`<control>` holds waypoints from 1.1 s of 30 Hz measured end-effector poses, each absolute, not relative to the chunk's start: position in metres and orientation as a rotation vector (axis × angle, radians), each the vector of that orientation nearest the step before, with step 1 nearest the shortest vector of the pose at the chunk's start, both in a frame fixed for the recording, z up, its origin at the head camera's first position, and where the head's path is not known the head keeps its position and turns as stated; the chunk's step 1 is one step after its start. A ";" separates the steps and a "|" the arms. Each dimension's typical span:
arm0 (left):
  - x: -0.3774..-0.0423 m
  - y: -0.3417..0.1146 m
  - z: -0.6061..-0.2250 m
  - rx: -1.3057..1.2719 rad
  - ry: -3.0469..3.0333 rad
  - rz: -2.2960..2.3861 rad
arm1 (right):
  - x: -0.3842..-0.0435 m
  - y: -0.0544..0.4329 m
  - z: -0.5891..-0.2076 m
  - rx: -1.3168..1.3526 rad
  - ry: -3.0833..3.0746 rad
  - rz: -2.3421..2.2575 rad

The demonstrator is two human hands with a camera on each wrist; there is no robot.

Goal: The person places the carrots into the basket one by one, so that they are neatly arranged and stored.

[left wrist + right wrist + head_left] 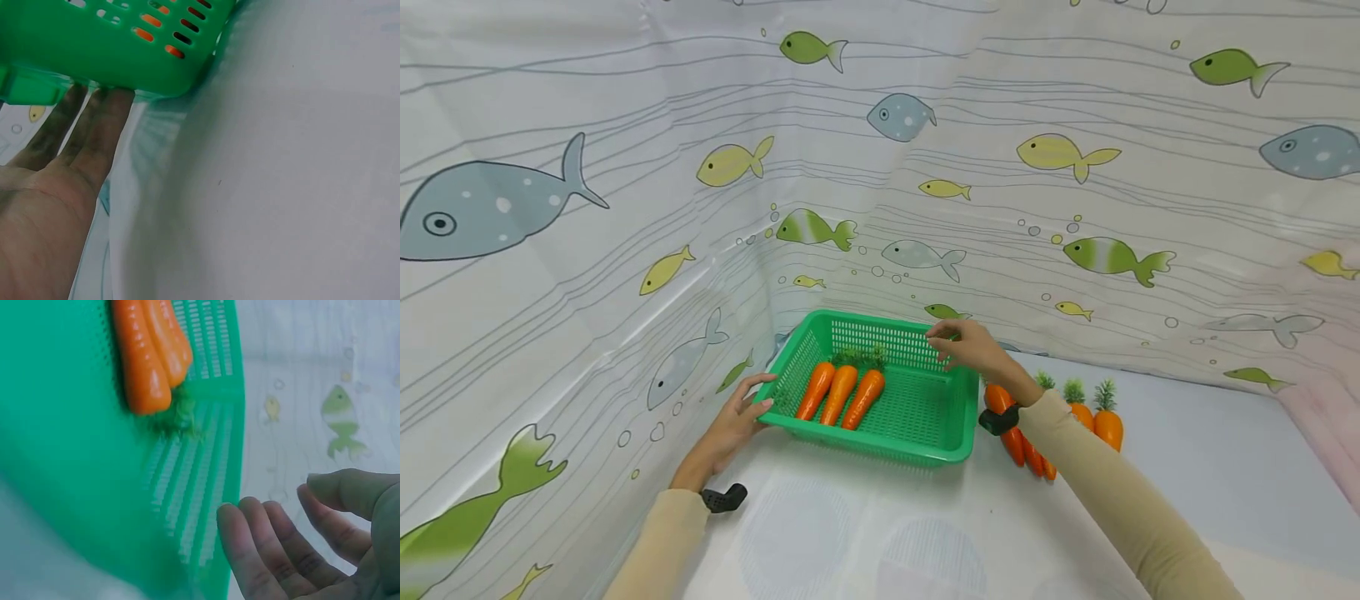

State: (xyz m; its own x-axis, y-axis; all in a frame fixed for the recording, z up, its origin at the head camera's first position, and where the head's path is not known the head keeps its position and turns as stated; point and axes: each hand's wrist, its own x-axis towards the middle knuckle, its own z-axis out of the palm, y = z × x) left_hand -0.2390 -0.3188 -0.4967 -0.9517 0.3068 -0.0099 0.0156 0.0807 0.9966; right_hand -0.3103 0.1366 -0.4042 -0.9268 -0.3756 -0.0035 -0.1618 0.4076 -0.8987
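A green plastic basket [917, 408] with slotted walls stands on the table, with three orange carrots [840, 396] lying side by side at its left, leafy tops toward the back wall. Fingertips of my left hand [733, 425] touch the basket's left rim. In the left wrist view, straight fingers [94, 134] reach up to the basket's outer side. My right hand [973, 346] hovers at the basket's back right corner, holding nothing. In the right wrist view, its fingers are loosely bent and apart from the thumb, overlapping the basket's edge.
Right of the basket, several more carrots [1107, 429] lie on the white table [1195, 442], partly hidden behind my right forearm. A sheet [1000, 225] printed with fish rises behind the table and along the left side, close to the basket and my left hand.
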 end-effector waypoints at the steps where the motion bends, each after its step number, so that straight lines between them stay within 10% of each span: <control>1: -0.239 -0.319 -0.496 0.328 2.140 1.967 | -0.307 0.144 -0.403 -0.468 2.468 -1.539; 33: -0.241 -0.320 -0.495 0.332 2.081 1.977 | -0.188 0.351 -0.454 0.037 2.614 -1.582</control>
State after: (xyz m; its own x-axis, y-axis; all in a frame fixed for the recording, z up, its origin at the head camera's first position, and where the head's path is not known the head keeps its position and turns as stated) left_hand -0.2406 -0.3203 -0.4946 -0.9425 0.3332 -0.0247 -0.0077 0.0524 0.9986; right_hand -0.1880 0.3506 -0.4536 -0.9960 -0.0236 -0.0861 0.0653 0.4649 -0.8830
